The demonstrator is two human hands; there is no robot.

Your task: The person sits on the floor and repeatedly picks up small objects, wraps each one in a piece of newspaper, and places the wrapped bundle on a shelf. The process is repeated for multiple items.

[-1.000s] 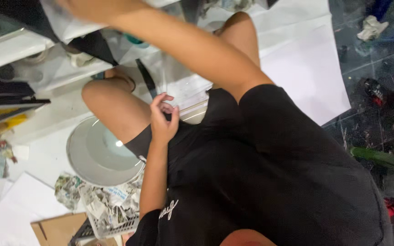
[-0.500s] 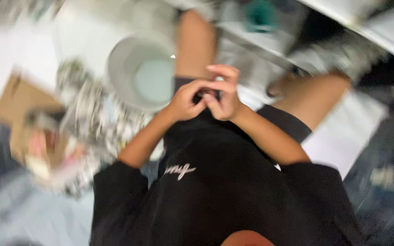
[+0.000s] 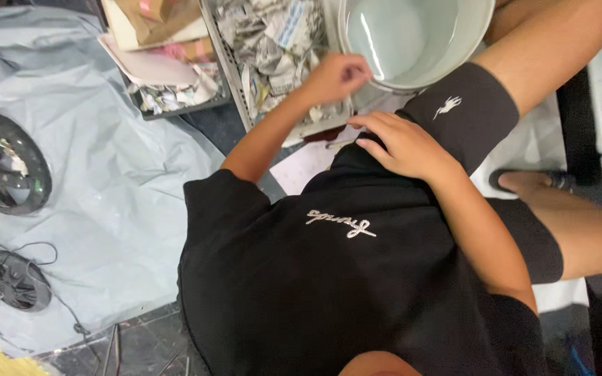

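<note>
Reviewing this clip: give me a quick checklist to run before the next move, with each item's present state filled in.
1. Left hand over the tray of torn newspaper: ok.
2. Left hand gripping paper: cannot tell, fingers curled.
3. Right hand free: ok, it rests flat on the black shorts.
4. Bucket upright, with water in it: ok.
5. Bucket beside the tray: ok, next to the left hand.
6. View sharp: ok.

Two hands [image 3: 384, 111], one grey basin [image 3: 447, 63], two trays [image 3: 235, 66] of torn newspaper, two black fans [image 3: 8, 170].
</note>
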